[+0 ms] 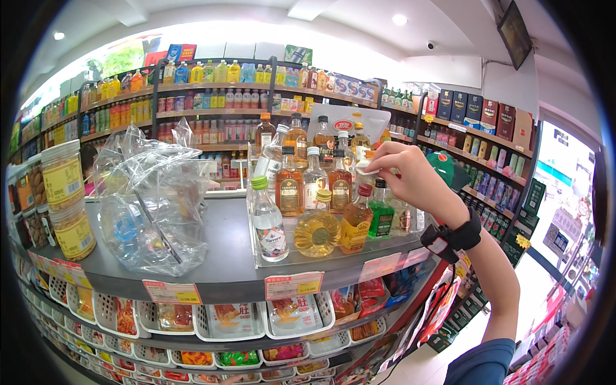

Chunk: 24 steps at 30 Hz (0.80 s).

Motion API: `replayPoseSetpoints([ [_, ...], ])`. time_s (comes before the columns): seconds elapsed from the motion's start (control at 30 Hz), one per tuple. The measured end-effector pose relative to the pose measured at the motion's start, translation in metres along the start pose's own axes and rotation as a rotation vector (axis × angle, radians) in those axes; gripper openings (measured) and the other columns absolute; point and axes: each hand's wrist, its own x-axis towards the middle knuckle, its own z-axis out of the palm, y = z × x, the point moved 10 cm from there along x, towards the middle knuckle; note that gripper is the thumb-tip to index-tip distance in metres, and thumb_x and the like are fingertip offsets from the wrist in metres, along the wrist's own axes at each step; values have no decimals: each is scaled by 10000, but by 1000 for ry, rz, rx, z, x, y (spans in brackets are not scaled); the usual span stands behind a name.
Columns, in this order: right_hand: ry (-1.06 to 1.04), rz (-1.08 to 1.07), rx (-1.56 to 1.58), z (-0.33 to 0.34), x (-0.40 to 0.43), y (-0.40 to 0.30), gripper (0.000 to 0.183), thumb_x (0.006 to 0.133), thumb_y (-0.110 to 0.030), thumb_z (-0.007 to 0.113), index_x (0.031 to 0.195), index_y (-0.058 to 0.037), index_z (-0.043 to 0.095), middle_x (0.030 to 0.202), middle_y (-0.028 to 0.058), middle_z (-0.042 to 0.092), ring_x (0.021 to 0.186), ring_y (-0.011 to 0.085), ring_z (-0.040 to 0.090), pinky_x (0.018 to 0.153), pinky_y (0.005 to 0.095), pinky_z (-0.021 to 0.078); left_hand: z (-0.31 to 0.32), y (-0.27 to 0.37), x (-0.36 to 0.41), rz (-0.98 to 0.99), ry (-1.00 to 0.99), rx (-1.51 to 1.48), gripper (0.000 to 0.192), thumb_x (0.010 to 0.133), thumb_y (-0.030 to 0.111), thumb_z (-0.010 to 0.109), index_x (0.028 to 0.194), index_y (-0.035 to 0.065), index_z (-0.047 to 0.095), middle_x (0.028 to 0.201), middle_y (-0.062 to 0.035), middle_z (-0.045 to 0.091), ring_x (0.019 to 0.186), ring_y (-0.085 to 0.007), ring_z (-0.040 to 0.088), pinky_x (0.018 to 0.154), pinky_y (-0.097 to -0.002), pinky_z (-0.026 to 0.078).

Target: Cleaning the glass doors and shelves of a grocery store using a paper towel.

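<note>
My right hand [397, 166] reaches in from the right over a clear acrylic tray [308, 260] of small liquor bottles. Thumb and fingers pinch a white wipe or tissue [366, 167] against the top of a bottle at the back, whose body is mostly hidden. Just below the hand stand a green bottle [381, 211] with a black cap and an amber bottle [356, 221] with a red cap. Towards the front left are a round yellow bottle [318, 228] and a clear bottle [269, 224] with a green cap. A skin-coloured sliver at the bottom edge may be my left hand [233, 379].
A crumpled clear plastic bag [154, 211] lies on the grey counter [226, 226], left of the tray. Stacked jars [70, 216] stand farther left. White baskets [231, 332] of packaged snacks fill the shelves below. Drink shelves [216, 113] line the background. A black band with a cabled device [452, 238] circles my right wrist.
</note>
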Motion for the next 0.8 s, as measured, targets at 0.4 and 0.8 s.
replayPoseSetpoints([
  [0.4,66,130,140,-31,18,36,176,747,15,577,895,-25,665,792,112,624,640,154,573,599,253,448,0,8,1,4,46,-43,267,611,-27,483,825,2,641,581,-75,528,479,-205,497,787,-422,458],
  [0.8,60,70,101,-11,15,21,222,686,55,583,847,-58,687,778,94,622,678,194,575,648,275,466,0,7,-1,9,49,-45,276,601,-39,482,820,-1,647,514,-45,471,433,-184,448,798,-403,458],
])
